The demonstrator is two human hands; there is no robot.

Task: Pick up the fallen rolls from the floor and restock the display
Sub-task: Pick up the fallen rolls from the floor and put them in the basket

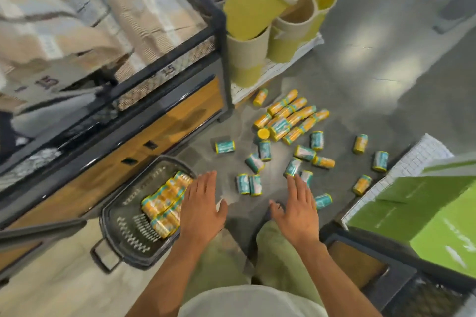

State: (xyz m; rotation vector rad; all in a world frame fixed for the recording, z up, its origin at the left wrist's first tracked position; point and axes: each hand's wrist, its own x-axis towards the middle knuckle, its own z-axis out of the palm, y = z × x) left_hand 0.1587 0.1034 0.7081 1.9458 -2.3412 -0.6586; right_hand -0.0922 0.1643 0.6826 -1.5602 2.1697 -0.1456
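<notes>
A: Progress?
B: Early-to-middle, I'd judge. One batch of rolls (164, 203) lies in the basket (123, 234), near left. Most are scattered on the floor (360, 85): a tight pile (288, 121) farther off, with loose ones nearer and to its right. Display restock not begun, as far as shown.
A: Hands?
B: Both empty. Left hand (203, 203) is palm down with straight fingers, over the basket's right rim. Right hand (298, 208) is palm down, fingers straight, thumb out.
A: Nearest roll?
B: A teal roll (292, 167) at the right fingertips; touching or just short, can't tell. A pair of rolls (248, 184) lies between the hands, slightly farther out, untouched.
</notes>
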